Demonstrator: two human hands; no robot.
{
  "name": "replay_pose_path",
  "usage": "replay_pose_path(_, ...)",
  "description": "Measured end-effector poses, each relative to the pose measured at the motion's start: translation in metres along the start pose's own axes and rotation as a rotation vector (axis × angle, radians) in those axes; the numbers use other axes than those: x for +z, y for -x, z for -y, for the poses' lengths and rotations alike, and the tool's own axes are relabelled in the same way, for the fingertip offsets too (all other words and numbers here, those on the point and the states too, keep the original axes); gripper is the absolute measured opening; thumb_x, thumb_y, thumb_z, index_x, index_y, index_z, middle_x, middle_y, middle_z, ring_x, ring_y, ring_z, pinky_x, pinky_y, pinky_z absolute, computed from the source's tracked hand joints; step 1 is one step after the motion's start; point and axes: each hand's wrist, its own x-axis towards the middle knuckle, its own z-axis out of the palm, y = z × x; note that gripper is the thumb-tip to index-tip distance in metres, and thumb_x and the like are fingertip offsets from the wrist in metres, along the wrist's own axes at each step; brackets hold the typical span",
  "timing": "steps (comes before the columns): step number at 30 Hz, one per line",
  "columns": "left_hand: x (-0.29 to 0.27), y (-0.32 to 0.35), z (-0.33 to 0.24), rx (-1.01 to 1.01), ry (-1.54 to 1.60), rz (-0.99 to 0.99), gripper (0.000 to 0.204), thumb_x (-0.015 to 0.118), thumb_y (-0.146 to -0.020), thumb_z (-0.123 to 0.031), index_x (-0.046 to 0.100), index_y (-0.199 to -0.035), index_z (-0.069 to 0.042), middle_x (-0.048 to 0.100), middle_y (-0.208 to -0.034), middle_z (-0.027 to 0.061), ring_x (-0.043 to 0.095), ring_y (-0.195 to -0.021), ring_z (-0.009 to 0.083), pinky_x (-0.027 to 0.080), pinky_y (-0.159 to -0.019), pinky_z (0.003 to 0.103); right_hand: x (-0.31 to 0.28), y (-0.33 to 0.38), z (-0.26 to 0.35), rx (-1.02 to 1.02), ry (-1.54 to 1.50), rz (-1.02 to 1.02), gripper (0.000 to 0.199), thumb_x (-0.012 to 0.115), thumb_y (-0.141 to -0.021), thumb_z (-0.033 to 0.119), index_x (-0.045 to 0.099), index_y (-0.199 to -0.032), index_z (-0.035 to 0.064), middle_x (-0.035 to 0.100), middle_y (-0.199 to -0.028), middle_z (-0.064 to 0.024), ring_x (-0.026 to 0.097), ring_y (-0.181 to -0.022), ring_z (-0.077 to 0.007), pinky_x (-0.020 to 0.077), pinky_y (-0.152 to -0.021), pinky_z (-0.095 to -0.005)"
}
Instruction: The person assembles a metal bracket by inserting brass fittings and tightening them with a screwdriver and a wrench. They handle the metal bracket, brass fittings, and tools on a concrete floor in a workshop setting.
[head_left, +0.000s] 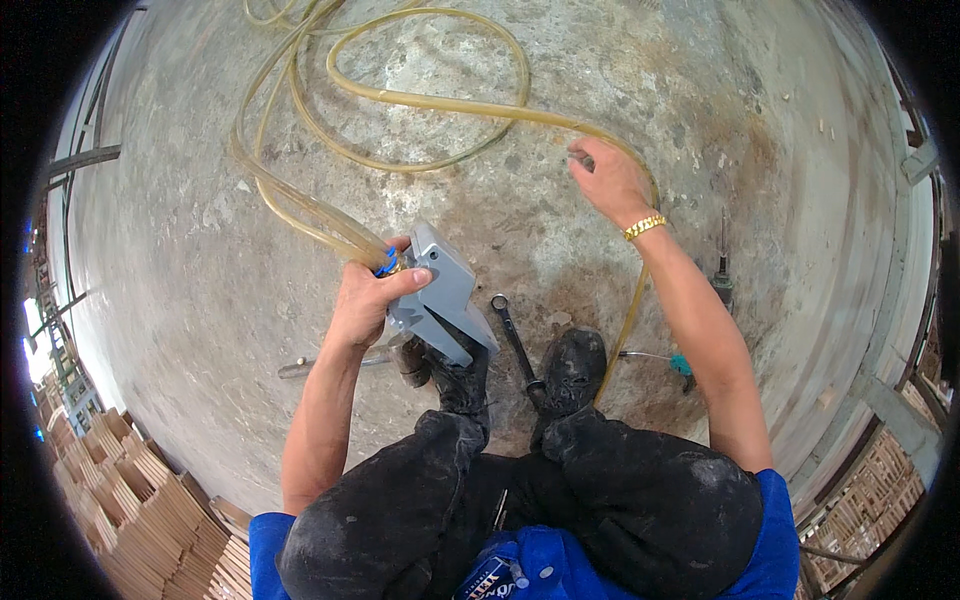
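My left hand grips a grey wedge-shaped foot pedal by its hose end, thumb on top. Yellowish clear hoses run into the pedal at blue-banded brass fittings. The pedal is held just above my left shoe, its forked end pointing toward me. Out to the right, my right hand has its fingers curled together over the floor. A small greyish spot shows at its fingertips, too small to name. A single yellowish hose curves past that hand and runs under the forearm.
Between my shoes lies a dark wrench. A hammer rests by my left shoe. To the right are a dark-handled screwdriver and a turquoise-handled one. Hose loops spread over the stained concrete floor. Stacked wooden pieces stand lower left.
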Motion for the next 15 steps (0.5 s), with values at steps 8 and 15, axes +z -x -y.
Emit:
replay_pose_path(8,0.005,-0.006,-0.001,0.011,-0.026,0.024,0.077,0.082,-0.064,-0.024,0.050,-0.122,0.015,0.063,-0.097,0.0166,0.061,-0.088,0.0202,0.048,-0.079,0.031,0.000,-0.002,0.007,-0.104,0.207,0.071,0.020,0.051,-0.092,0.022,0.059,-0.096,0.0029,0.060,-0.100,-0.0152,0.058,-0.097,-0.0308,0.0479,-0.079,-0.0422)
replay_pose_path(15,0.017,0.006,-0.011,-0.024,0.035,0.049,0.069,0.079,-0.067,-0.018,0.049,-0.121,0.014,0.063,-0.101,0.0156,0.063,-0.087,0.0201,0.051,-0.080,0.032,-0.007,0.059,0.096,-0.127,-0.593,0.145,0.017,0.059,-0.090,0.016,0.065,-0.097,0.0014,0.063,-0.085,-0.0077,0.057,-0.076,-0.0179,0.0461,-0.068,-0.0309)
